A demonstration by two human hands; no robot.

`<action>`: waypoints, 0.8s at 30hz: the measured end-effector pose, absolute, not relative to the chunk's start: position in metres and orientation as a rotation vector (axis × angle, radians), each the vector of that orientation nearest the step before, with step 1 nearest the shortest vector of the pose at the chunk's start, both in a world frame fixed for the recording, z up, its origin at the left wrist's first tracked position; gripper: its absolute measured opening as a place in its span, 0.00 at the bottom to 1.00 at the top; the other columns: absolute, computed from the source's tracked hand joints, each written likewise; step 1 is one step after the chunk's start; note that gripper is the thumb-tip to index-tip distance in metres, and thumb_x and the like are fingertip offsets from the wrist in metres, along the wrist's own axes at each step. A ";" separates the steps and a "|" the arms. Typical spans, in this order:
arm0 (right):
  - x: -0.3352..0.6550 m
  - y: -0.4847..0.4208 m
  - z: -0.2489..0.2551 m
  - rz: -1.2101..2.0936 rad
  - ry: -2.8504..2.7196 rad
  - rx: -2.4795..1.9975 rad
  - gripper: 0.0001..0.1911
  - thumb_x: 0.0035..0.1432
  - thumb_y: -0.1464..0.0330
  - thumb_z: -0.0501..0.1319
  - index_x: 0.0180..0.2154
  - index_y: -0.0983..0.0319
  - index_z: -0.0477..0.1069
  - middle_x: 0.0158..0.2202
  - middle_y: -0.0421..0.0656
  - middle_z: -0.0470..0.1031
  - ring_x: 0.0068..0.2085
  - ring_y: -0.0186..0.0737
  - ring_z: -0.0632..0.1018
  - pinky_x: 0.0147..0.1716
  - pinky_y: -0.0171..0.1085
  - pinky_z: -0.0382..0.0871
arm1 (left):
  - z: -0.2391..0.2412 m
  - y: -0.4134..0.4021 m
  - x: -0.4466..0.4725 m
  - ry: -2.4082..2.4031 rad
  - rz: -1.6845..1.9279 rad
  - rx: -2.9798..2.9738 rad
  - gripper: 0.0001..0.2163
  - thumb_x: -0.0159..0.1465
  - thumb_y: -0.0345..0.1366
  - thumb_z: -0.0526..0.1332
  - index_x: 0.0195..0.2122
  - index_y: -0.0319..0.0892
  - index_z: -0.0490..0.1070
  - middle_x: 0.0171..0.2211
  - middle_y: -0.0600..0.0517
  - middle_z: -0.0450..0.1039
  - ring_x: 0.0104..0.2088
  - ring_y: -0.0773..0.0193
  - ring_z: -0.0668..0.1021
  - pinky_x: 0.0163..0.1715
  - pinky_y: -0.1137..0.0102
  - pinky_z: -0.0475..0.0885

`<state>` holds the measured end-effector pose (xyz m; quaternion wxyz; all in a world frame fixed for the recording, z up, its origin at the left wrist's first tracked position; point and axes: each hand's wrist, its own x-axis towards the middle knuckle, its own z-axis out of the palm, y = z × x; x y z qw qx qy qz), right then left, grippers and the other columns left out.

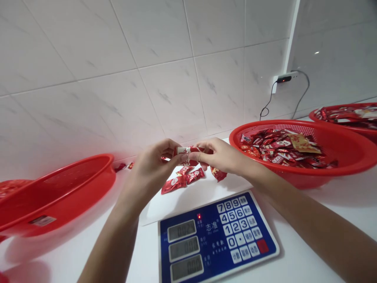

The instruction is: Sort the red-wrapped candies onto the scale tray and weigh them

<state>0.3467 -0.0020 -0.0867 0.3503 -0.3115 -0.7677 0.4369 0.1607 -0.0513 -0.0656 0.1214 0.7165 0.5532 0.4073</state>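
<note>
My left hand (156,163) and my right hand (220,155) pinch a small red-and-white packet (185,151) between them, fingers closed at its two ends. My fingers cover part of it, so its contents cannot be made out. Below, several red-wrapped candies (174,184) lie on the white pan (159,206) of a scale. One red candy (218,173) rests under my right hand. The scale's blue panel (210,239) faces me, with number keys and three displays; the top one seems to read 0.024.
A red basket (347,157) at the right holds many wrapped candies, with another filled red basket (368,105) behind it. At the left stands a large red basket (88,184). A tiled wall (165,94) rises behind, with a plugged-in socket strip (290,77).
</note>
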 end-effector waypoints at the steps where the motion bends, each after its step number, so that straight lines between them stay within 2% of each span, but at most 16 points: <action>1: 0.346 -0.001 -0.088 1.125 -1.979 -0.802 0.16 0.62 0.56 0.67 0.34 0.63 0.73 0.23 0.36 0.69 0.19 0.28 0.68 0.15 0.28 0.60 | -0.066 -0.051 0.160 1.628 1.202 2.104 0.06 0.62 0.40 0.65 0.32 0.44 0.75 0.29 0.54 0.81 0.32 0.62 0.81 0.32 0.70 0.73; 5: 0.349 0.004 -0.087 1.278 -1.900 -0.759 0.18 0.63 0.53 0.66 0.39 0.62 0.74 0.29 0.41 0.76 0.25 0.30 0.72 0.20 0.28 0.64 | -0.064 -0.052 0.159 1.689 1.317 2.176 0.04 0.62 0.37 0.64 0.31 0.45 0.75 0.29 0.55 0.80 0.32 0.62 0.81 0.34 0.69 0.73; 9: 0.357 0.009 -0.082 1.492 -1.797 -0.835 0.24 0.60 0.48 0.66 0.34 0.64 0.74 0.28 0.44 0.77 0.25 0.33 0.73 0.19 0.31 0.63 | -0.064 -0.053 0.158 1.608 1.427 2.417 0.03 0.61 0.35 0.64 0.30 0.46 0.75 0.37 0.55 0.80 0.40 0.61 0.81 0.42 0.67 0.73; 13: 0.359 0.011 -0.081 1.537 -1.746 -0.685 0.16 0.53 0.60 0.74 0.29 0.65 0.75 0.24 0.39 0.72 0.25 0.29 0.71 0.24 0.29 0.64 | -0.065 -0.049 0.153 1.484 1.356 2.522 0.06 0.61 0.35 0.63 0.28 0.47 0.78 0.48 0.52 0.78 0.46 0.58 0.79 0.46 0.64 0.73; 15: 0.357 0.011 -0.081 1.428 -1.670 -0.710 0.13 0.50 0.68 0.76 0.28 0.65 0.74 0.24 0.37 0.72 0.26 0.29 0.71 0.26 0.29 0.65 | -0.066 -0.046 0.151 1.471 1.399 2.309 0.05 0.62 0.39 0.64 0.37 0.49 0.80 0.49 0.50 0.78 0.49 0.55 0.79 0.46 0.63 0.74; 16: 0.357 0.010 -0.081 1.379 -1.647 -0.731 0.12 0.49 0.70 0.76 0.28 0.64 0.74 0.23 0.37 0.72 0.26 0.30 0.72 0.26 0.30 0.65 | -0.066 -0.045 0.150 1.452 1.438 2.166 0.09 0.62 0.43 0.66 0.43 0.50 0.80 0.49 0.49 0.78 0.49 0.55 0.80 0.45 0.63 0.75; 18: 0.355 0.008 -0.080 1.322 -1.652 -0.763 0.12 0.50 0.73 0.75 0.26 0.64 0.72 0.22 0.37 0.72 0.25 0.30 0.72 0.26 0.30 0.65 | -0.066 -0.043 0.151 1.376 1.421 1.918 0.20 0.58 0.50 0.70 0.49 0.48 0.77 0.45 0.47 0.81 0.46 0.54 0.81 0.43 0.63 0.77; 19: 0.355 0.007 -0.080 1.306 -1.684 -0.769 0.12 0.51 0.73 0.74 0.26 0.64 0.72 0.22 0.37 0.71 0.25 0.30 0.72 0.25 0.31 0.65 | -0.066 -0.043 0.152 1.348 1.356 1.844 0.23 0.55 0.52 0.73 0.48 0.46 0.78 0.41 0.47 0.82 0.43 0.54 0.82 0.40 0.64 0.77; 21: 0.354 0.006 -0.082 1.275 -1.771 -0.752 0.11 0.52 0.72 0.73 0.25 0.64 0.72 0.23 0.38 0.71 0.26 0.31 0.72 0.26 0.32 0.64 | -0.066 -0.042 0.154 1.329 1.199 1.806 0.22 0.50 0.52 0.76 0.39 0.43 0.79 0.33 0.48 0.81 0.35 0.56 0.82 0.36 0.66 0.77; 24: 0.352 0.006 -0.087 1.240 -1.838 -0.701 0.13 0.50 0.65 0.75 0.28 0.64 0.74 0.26 0.39 0.73 0.28 0.31 0.72 0.28 0.32 0.65 | -0.066 -0.042 0.156 1.361 1.143 1.861 0.17 0.49 0.49 0.76 0.30 0.41 0.78 0.26 0.50 0.79 0.30 0.59 0.81 0.32 0.69 0.74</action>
